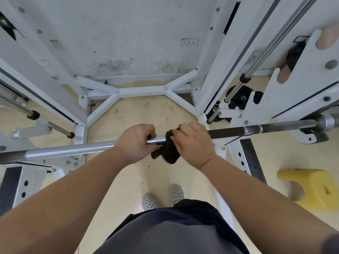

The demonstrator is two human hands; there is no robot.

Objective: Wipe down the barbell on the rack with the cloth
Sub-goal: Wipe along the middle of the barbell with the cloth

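The barbell (73, 148) runs crosswise under the 2 hands, its long axis stretching out to either side. The left hand (135, 142) grips it bare. Just beside it, the right hand (194, 142) clutches the dark cloth (167, 151) over the bar. The right fingertips are hidden, and both bar ends are cut off.
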